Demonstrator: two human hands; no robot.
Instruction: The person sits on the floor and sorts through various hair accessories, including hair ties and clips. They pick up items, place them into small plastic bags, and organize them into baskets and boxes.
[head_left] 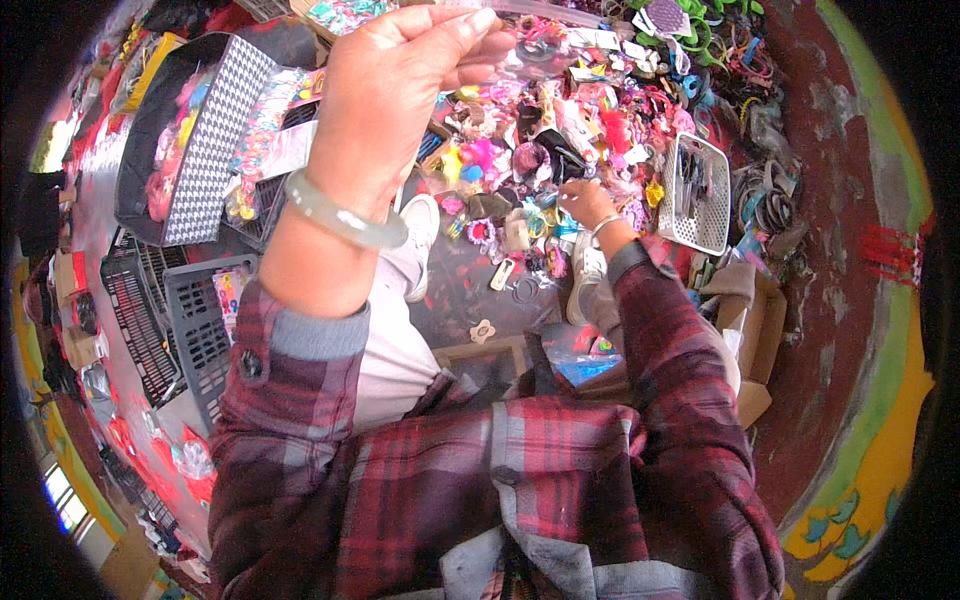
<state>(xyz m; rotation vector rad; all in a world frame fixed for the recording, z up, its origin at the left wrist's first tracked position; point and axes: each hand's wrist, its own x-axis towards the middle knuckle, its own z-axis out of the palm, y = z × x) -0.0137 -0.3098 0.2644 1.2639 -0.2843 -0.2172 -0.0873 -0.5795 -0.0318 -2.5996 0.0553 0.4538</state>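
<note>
My left hand [410,65], with a pale bangle on its wrist, is raised high over the far side of the pile. Its thumb and fingers are pinched together; a clear plastic strip [545,12] runs close beyond the fingertips, and I cannot tell whether it is held. Lower down, my right hand [588,203] rests at the near edge of a heap of colourful hair accessories [600,120]. Its fingers are curled closed among the pieces, and whatever they grip is hidden. Pink scrunchies, hair ties, bows and small packets make up the heap around it.
A white perforated basket [712,190] of dark items stands right of the heap. On the left are a houndstooth-patterned box [215,135] and a grey plastic crate [200,310]. Between my shoes lie a beige flower-shaped piece [483,331] and a small tag [502,274]. An open cardboard box [762,335] sits right.
</note>
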